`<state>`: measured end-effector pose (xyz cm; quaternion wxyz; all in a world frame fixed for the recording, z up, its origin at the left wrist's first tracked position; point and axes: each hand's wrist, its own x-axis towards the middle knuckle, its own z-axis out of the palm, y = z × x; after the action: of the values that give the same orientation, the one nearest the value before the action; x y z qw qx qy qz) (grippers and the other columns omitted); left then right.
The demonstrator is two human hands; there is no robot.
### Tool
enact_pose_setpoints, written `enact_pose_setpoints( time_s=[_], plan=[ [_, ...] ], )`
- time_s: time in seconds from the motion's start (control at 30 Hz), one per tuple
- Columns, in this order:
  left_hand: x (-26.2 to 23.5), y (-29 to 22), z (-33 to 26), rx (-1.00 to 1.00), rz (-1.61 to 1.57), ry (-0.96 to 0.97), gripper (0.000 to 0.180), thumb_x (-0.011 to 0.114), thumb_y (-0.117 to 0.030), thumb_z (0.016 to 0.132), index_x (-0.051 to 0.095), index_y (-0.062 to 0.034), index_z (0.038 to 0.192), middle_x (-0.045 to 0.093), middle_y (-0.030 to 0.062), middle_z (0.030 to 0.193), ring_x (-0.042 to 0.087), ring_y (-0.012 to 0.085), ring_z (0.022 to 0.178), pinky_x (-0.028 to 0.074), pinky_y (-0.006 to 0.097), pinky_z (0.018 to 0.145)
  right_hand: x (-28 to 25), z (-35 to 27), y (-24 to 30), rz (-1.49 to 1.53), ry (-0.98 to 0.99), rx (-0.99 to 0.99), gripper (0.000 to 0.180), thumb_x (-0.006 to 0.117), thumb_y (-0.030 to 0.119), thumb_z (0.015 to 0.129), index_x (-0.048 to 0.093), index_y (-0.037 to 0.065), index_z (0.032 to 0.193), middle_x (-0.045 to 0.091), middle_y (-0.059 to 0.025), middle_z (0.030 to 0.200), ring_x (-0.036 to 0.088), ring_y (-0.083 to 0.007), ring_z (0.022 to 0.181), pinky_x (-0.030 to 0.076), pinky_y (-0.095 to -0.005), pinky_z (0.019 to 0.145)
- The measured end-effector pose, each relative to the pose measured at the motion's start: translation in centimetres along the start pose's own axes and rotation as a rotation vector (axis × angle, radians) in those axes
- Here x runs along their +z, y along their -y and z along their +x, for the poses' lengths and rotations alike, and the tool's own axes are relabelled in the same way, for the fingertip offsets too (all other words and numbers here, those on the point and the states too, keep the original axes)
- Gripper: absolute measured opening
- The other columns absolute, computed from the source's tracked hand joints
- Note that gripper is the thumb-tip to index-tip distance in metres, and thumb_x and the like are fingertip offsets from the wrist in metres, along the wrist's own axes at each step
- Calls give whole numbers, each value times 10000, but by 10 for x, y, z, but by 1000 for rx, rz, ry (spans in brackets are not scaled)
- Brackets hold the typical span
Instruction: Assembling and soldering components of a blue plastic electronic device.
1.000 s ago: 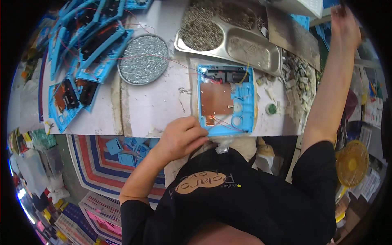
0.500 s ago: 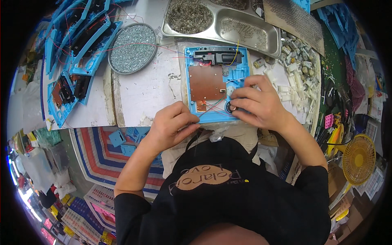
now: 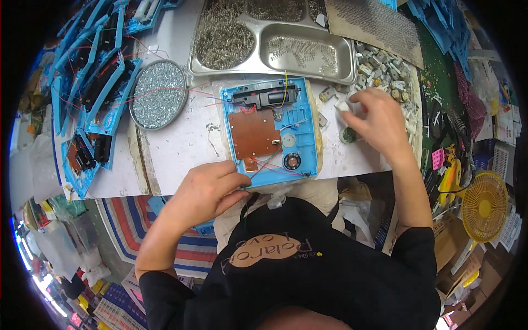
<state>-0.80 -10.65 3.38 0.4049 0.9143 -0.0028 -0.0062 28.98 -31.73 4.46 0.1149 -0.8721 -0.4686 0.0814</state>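
In front of me lies a shallow blue plastic casing (image 3: 275, 177), open side up. Inside it are a brown circuit board (image 3: 252, 135), a black part (image 3: 269, 98) along the far edge, a small round speaker (image 3: 292, 160) near the right corner and thin coloured wires (image 3: 269, 161). My left hand (image 3: 206, 192) grips the casing's near left corner, fingertips closed on it. To the right, off the casing, my right hand (image 3: 379, 124) pinches a small white plastic piece (image 3: 342, 105) between thumb and forefinger. A round greenish thing (image 3: 347, 135) sits just below that thumb.
Small motors (image 3: 385, 71) and white pieces are heaped at the right. A metal tray (image 3: 308, 74) of small metal parts stands at the back. A round dish (image 3: 158, 94) of screws is at the left, beside stacked, wired blue casings (image 3: 110, 115). A yellow fan (image 3: 484, 206) stands far right.
My right hand has left the speaker and moved right to the white pieces, and now pinches one. My left hand remains at the casing's corner. The whole view has shifted.
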Motion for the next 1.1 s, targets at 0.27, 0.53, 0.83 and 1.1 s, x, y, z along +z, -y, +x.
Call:
enact_pose_setpoints(
  time_s=[0.27,0.53,0.83,1.1],
  plan=[
    [-40,-2,163,142,246,-229,139,706,-171,859,715,-41,906,677,152,827,666,343,754,534,418,712,-18,-14,-16,211,-50,91,231,722,172,768,689,9,928,650,-132,751,649,-292,692,505,-392,658],
    [1,18,269,-58,550,81,178,698,-206,813,723,-46,887,717,167,870,703,358,878,566,465,784,-24,-45,-22,443,-190,107,218,775,69,755,663,0,928,643,-63,763,560,-141,633,454,-280,598],
    [-3,24,270,147,461,-52,135,687,-171,816,703,-74,909,710,127,908,697,341,892,564,453,798,-24,-39,-28,510,-276,87,246,772,63,754,674,-8,968,650,-77,784,583,-147,644,458,-279,602],
    [12,27,288,402,737,68,163,687,-166,811,711,-59,933,679,95,1021,701,323,880,572,435,776,-27,-36,-18,485,-234,31,276,786,85,749,677,-2,987,646,-76,771,576,-157,637,460,-289,596]
  ],
)
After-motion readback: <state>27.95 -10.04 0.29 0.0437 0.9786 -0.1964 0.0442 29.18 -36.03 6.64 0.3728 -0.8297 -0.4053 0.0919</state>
